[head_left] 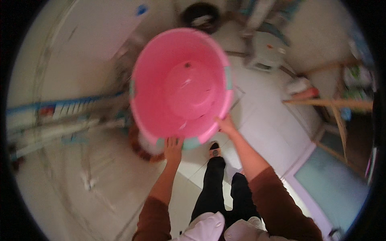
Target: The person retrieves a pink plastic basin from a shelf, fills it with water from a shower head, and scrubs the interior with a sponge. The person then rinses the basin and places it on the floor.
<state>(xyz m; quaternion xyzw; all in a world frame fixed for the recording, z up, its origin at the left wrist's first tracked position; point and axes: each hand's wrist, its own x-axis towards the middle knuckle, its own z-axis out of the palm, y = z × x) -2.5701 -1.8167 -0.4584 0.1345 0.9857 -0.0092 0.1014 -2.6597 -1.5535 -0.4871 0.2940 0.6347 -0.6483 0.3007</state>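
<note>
A large pink plastic basin [183,82] with pale green handle patches fills the middle of the view, its inside turned toward me and holding only a few small specks. My left hand [173,147] grips its near rim at the green patch. My right hand [225,124] holds the rim further right. Both forearms wear brown sleeves and rise from the lower edge. Below the basin are my dark trouser legs and one foot [215,149] on the white tiled floor.
A dark round bucket [200,17] stands at the top. A white stool [267,50] is to its right. Wooden poles [329,103] cross the right side. A blue and white rack [60,110] lies left. A pale green mat [333,188] is at lower right.
</note>
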